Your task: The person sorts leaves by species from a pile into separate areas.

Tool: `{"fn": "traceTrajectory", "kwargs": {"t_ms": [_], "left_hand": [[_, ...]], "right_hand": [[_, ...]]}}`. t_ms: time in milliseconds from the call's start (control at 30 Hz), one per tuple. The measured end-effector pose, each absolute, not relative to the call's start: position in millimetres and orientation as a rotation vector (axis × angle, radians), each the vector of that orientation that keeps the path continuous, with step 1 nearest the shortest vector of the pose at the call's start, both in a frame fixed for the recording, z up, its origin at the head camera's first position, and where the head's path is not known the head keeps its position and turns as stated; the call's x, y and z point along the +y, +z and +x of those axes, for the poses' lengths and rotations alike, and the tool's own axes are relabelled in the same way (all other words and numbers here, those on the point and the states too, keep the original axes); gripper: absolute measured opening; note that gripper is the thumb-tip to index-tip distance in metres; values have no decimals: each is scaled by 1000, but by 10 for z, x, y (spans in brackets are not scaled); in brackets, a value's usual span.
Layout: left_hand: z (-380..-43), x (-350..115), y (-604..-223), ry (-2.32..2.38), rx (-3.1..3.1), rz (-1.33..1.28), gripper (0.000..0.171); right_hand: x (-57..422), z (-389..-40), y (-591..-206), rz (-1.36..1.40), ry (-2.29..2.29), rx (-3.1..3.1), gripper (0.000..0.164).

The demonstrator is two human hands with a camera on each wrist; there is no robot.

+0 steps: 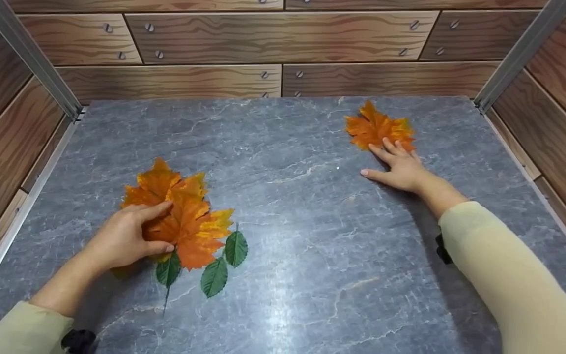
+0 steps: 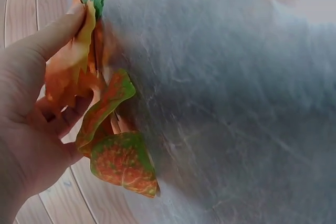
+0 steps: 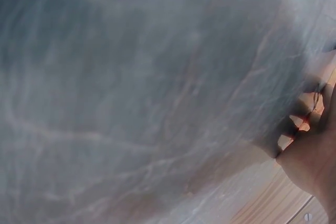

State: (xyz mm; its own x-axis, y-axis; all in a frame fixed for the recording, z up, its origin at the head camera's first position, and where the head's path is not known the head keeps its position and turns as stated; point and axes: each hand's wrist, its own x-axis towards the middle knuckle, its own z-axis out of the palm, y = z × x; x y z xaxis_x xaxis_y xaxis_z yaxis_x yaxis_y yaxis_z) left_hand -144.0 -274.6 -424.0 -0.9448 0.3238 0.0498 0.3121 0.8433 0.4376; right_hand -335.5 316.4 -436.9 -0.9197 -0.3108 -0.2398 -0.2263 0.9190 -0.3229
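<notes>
"What does the left hand (image 1: 121, 236) have?"

"Overlapping orange-and-yellow, jagged maple-shaped leaves (image 1: 197, 228), on the left part of the grey, marble-patterned counter (image 1: 312, 255). Its thumb and fingers pinch them."

"Anything else near it?"

"Three oval green leaves with toothed edges. One (image 1: 168, 270) sticks out below the thumb, its thin dark stem pointing toward the person. The second (image 1: 214, 278) and third (image 1: 236, 249) lie to the right, beside the orange cluster's lower edge. The left wrist view also shows mottled orange-red foliage with a green rim (image 2: 125, 161), folded, just beside the lower fingers; I can't tell whether they hold it."

"And the right hand (image 1: 401, 167)?"

"Reaching to the far right part of the counter, palm down, fingers spread and gripping nothing. The fingertips rest on the near edge of a single orange maple-shaped leaf with yellow tips (image 1: 376, 129); the thumb points off to the left, apart from it."

"Does the right wrist view help?"

"Little. The hand is cut off at the frame's edge there, and its fingers are mostly in shadow."
</notes>
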Motion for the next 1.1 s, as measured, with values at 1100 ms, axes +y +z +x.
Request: {"fn": "traceTrajectory", "kwargs": {"t_ms": [1100], "left_hand": [[-1508, -2606, -4003, 1361, 2700, 308, 44]], "right_hand": [[3179, -3358, -4400, -377, -454, 2796, 101]]}}
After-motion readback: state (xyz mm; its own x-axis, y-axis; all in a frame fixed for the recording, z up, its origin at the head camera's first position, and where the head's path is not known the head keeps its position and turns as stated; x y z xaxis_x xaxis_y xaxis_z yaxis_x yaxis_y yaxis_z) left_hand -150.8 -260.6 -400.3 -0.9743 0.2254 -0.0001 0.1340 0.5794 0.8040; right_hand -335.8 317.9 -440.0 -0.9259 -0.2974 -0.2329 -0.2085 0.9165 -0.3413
